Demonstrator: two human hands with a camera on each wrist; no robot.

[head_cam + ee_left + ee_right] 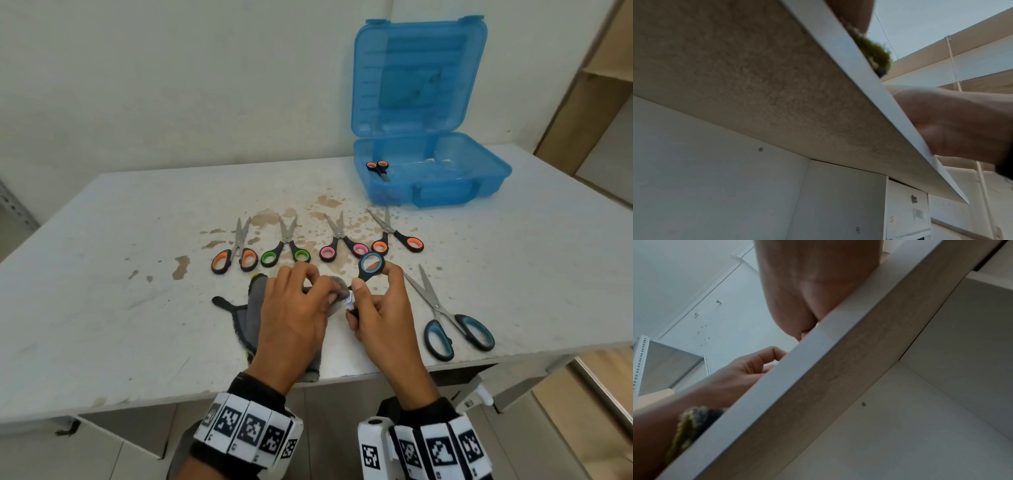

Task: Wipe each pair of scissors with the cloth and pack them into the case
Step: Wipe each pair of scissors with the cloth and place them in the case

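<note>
Here, near me, my right hand [378,313] pinches the blue-ringed scissors [370,267] by the handle, the safe stiff part, while my left hand [294,308] curls the soft cloth [251,315] around the blades. Light, I judge, but sharp. Wrist views show only the table [748,78] underside; far right, the case [431,171] lies open.

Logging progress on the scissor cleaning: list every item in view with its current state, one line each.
blue case: open, lid upright.
orange scissors in case: packed.
blue-ringed scissors: held by right hand.
cloth: gripped by left hand, wrapped on the blades.
four scissors in a row: blades open, on table.
large blue scissors: open, on table.
</note>
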